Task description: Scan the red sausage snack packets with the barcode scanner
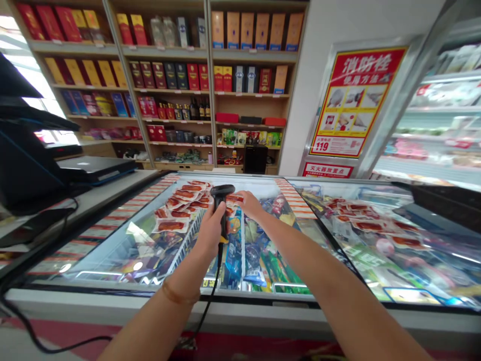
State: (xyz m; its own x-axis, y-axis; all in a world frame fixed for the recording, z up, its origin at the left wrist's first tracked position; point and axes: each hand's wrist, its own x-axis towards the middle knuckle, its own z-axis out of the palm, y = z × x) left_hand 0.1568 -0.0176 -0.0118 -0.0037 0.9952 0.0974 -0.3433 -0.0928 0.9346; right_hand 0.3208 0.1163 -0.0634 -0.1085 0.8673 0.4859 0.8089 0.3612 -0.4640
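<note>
My left hand (211, 224) is wrapped round the grip of a black corded barcode scanner (222, 190), held upright above the freezer's glass lid. Just to its right, my right hand (249, 203) pinches a small vacuum-sealed pack of reddish-brown meat (235, 199) in front of the scanner head. Part of that pack is hidden behind the scanner and my fingers. A pile of similar sealed meat packs (184, 198) lies on the glass to the left of the scanner, with one pack (171, 225) nearest me. The scanner's black cable (211, 301) hangs down past the freezer's front edge.
Under the glass, the chest freezer (263, 296) holds packaged goods in wire baskets. More meat packs (376, 225) show on the right-hand glass. A dark monitor (26, 135) and a laptop-like device (93, 168) stand at left. Shelves (165, 50) of boxes line the back.
</note>
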